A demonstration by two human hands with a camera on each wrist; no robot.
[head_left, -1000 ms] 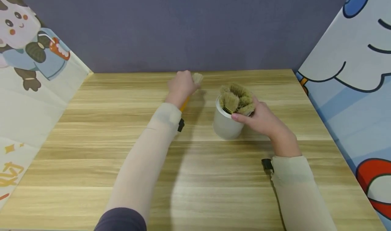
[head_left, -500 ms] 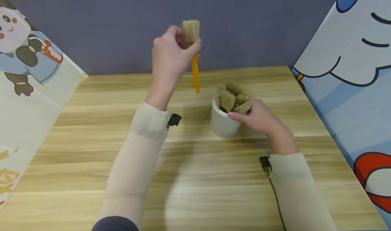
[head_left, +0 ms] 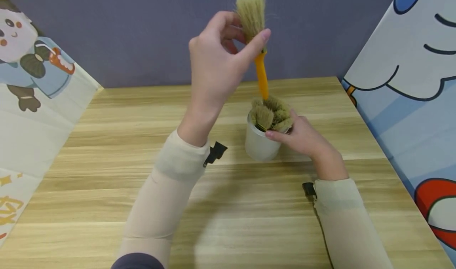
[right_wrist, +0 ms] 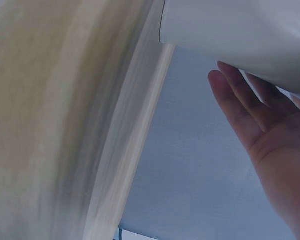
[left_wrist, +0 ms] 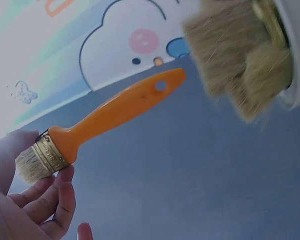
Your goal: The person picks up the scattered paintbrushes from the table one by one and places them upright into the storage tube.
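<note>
My left hand (head_left: pixel 217 65) pinches a paintbrush with an orange handle (head_left: pixel 261 73) by its metal band, bristles up. The handle points down, its tip overlapping the bristles of several other paintbrushes (head_left: pixel 277 107) that stand bristles up in a white cup (head_left: pixel 261 144). In the left wrist view, thumb and fingers meet at the band of the paintbrush (left_wrist: pixel 112 112), a little apart from the cup's bristles. My right hand (head_left: pixel 306 138) holds the cup at its right side, thumb at the front rim. In the right wrist view, its fingers lie along the cup wall (right_wrist: pixel 240 37).
The cup stands on a wood-grain table (head_left: pixel 107 174). A grey-blue wall panel (head_left: pixel 142 35) rises behind its far edge. Cartoon-printed panels flank it at the left (head_left: pixel 39 103) and the right (head_left: pixel 399 122).
My left hand has lifted the paintbrush off the far part of the table, then carried it rightward until its handle is over the cup. My right hand stays at the cup.
</note>
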